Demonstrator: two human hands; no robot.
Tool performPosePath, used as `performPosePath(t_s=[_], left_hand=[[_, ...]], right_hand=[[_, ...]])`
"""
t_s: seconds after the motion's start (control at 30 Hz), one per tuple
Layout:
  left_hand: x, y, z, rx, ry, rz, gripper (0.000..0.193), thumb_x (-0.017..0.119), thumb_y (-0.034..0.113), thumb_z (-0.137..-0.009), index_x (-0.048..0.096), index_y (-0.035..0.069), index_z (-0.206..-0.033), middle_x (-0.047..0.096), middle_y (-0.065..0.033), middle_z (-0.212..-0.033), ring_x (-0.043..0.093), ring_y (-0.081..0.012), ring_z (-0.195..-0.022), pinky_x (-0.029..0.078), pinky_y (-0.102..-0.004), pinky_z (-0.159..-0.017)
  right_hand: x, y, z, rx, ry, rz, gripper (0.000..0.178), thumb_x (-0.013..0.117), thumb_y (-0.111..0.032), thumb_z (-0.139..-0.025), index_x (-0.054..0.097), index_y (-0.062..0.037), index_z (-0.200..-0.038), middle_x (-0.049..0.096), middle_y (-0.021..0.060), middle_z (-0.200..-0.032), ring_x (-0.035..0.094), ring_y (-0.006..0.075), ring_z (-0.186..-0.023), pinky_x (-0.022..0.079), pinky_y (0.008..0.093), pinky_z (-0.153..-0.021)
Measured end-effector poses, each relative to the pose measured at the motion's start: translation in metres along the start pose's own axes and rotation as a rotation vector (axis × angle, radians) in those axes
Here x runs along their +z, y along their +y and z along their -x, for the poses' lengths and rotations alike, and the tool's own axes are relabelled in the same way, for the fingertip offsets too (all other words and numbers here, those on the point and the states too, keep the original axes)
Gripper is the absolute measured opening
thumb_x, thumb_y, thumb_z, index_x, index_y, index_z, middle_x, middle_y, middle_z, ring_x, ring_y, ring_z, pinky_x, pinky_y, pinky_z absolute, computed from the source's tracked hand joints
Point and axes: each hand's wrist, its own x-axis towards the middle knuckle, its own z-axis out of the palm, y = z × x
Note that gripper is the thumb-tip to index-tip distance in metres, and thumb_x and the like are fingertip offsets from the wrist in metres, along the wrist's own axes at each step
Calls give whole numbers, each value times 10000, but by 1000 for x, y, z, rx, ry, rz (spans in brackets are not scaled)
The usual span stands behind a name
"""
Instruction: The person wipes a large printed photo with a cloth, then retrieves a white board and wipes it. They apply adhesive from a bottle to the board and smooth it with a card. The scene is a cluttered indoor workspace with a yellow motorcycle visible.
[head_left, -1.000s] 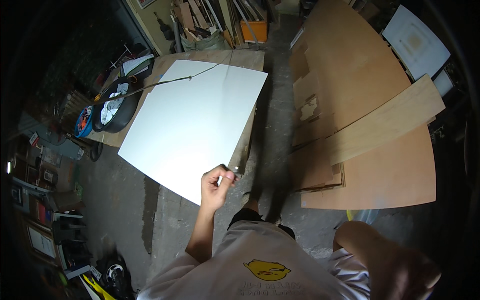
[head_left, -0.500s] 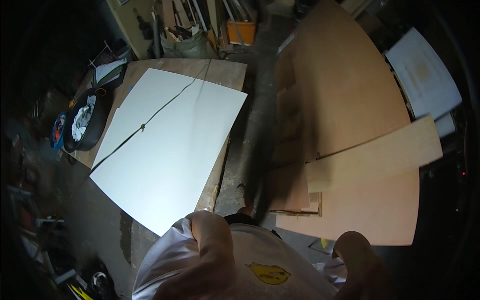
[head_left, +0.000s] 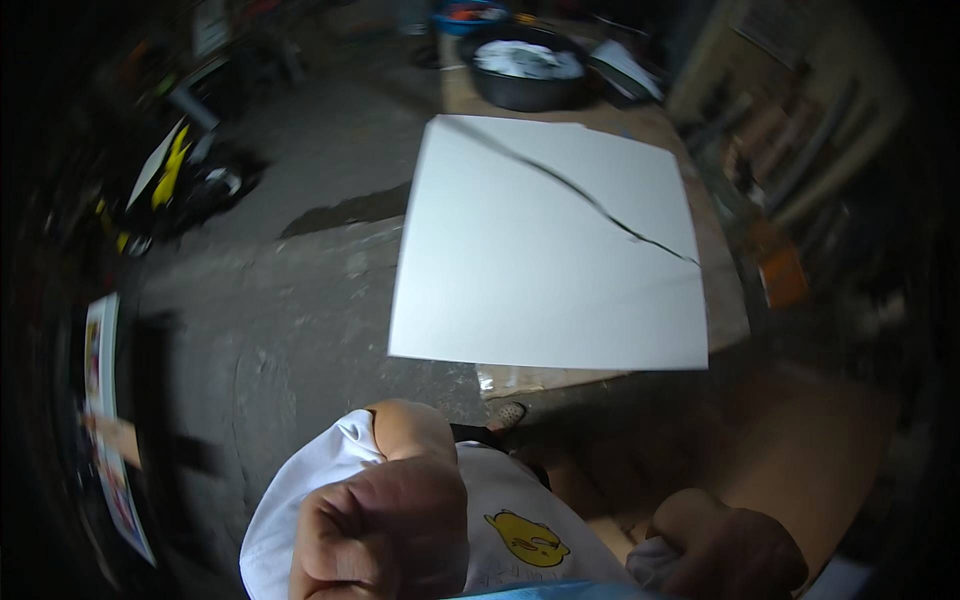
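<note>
My left hand (head_left: 375, 525) is raised close to my chest, its fingers curled closed. What it holds, if anything, is hidden. On the other side, my right hand (head_left: 745, 555) is drawn up close to my body, dark and blurred, so its fingers do not show clearly. Between the two hands a strip of light-blue material (head_left: 560, 591) shows at the lower edge; whether either hand touches it, I cannot tell. Ahead, beyond both hands, a large white sheet (head_left: 540, 270) lies flat on a table (head_left: 722, 300). A dark knotted cord (head_left: 580, 195) runs slantwise across the view of the sheet.
Behind the sheet stand a black tub (head_left: 530, 97) with pale cloth in it and a blue basin (head_left: 466, 22). An orange box (head_left: 783, 277) is at the right. Brown board (head_left: 815, 440) lies lower right. At the left are a yellow-and-black object (head_left: 172, 160) and a long colourful panel (head_left: 112, 480).
My view has swung left, so the table and white sheet now lie straight ahead and the brown boards have slid to the lower right. My left hand has come up into view.
</note>
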Motion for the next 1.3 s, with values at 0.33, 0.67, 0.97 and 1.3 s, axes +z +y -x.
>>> performPosePath(t_s=[0.33, 0.67, 0.97, 1.3], left_hand=[[-77, 87, -90, 331, -167, -610, 76, 641, 208, -982, 619, 140, -1007, 576, 80, -886, 535, -73, -774, 412, -248, -633], [-214, 118, -155, 578, -138, -878, 235, 662, 365, -982, 617, 173, -853, 526, 87, -795, 532, -54, -786, 379, -233, -661], [-396, 163, -246, 495, -802, -1431, 903, 974, 309, -577, 468, 123, -1302, 427, 19, -1087, 427, -48, -923, 442, -173, -751], [-536, 57, -333, 842, -417, -1234, 101, 648, 183, -1007, 577, 130, -1056, 440, 99, -837, 474, -21, -756, 395, -203, -633]], right_hand=[[83, -57, -28, 28, 404, -349, 240, 435, -308, -1106, 556, -111, -1044, 489, -4, -986, 524, 103, -829, 443, 266, -676], [176, -181, -96, -46, 784, -548, 353, 432, -405, -1107, 603, -135, -955, 554, -5, -868, 540, 108, -802, 404, 258, -656], [311, -335, -167, -107, 1114, -578, 321, 486, -359, -1085, 660, -96, -1020, 662, 55, -953, 602, 182, -853, 414, 287, -692], [476, -518, -205, 198, 1086, -1023, 294, 504, -307, -1078, 663, -59, -1079, 676, 98, -1011, 611, 224, -960, 477, 337, -825]])
